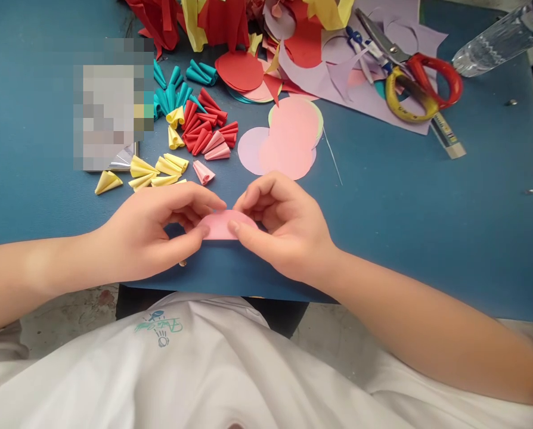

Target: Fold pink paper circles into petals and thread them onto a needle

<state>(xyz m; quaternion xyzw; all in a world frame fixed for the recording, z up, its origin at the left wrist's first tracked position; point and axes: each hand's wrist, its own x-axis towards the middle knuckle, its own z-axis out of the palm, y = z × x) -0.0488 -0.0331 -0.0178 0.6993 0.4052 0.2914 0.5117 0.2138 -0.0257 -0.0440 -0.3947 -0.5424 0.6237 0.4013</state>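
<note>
Between my two hands is a pink paper circle (222,225) folded into a half circle, its straight edge toward me. My left hand (159,226) pinches its left end, thumb in front and fingers behind. At the right part my right hand (284,223) grips it the same way, with the thumb lying on the paper's face. Just beyond my hands lie rolled paper cones: yellow cones (143,168), a pink cone (204,172), red cones (204,122) and teal cones (174,86). Flat pink paper circles (291,140) overlap a lilac circle (252,152) beyond my right hand.
Red scissors (436,77) with yellow and red handles rest on lilac paper scraps (320,77) at the back right. Nearby are a clear plastic bottle (499,42) and a small lead case (448,137). Red circles (239,70) and crumpled scraps (222,24) lie at the back of the blue table (427,220).
</note>
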